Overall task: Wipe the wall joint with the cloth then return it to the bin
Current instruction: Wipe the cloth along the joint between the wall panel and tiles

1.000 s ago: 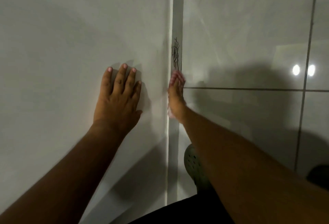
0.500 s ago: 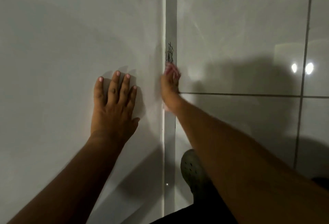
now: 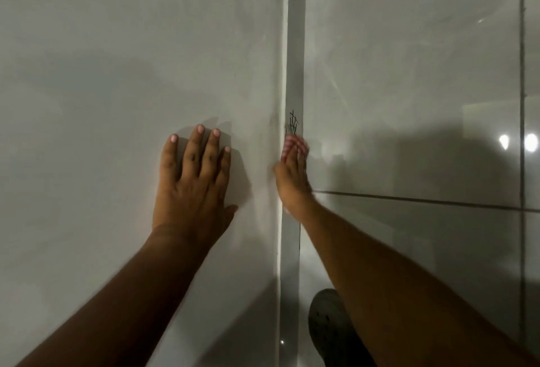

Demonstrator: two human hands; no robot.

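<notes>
L hand (image 3: 194, 179) flat on pale grey wall (image 3: 117, 74), fingers spread | R hand (image 3: 292, 175) presses red-white striped cloth (image 3: 293, 144) on white vertical wall joint (image 3: 295, 45), just below black scribble marks (image 3: 292, 124) | dark shoe (image 3: 327, 325) below

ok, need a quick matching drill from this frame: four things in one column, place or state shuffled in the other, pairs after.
Things:
1. left hand
2. right hand
3. black scribbled marks
4. dark perforated shoe

Place or state:
A. on the vertical wall joint, just above fingertips
B. spread flat on the plain pale wall
C. low in view, beside the forearm
D. edge-on against the joint, pressing a pink striped cloth

Pairs: 1-B, 2-D, 3-A, 4-C
</notes>
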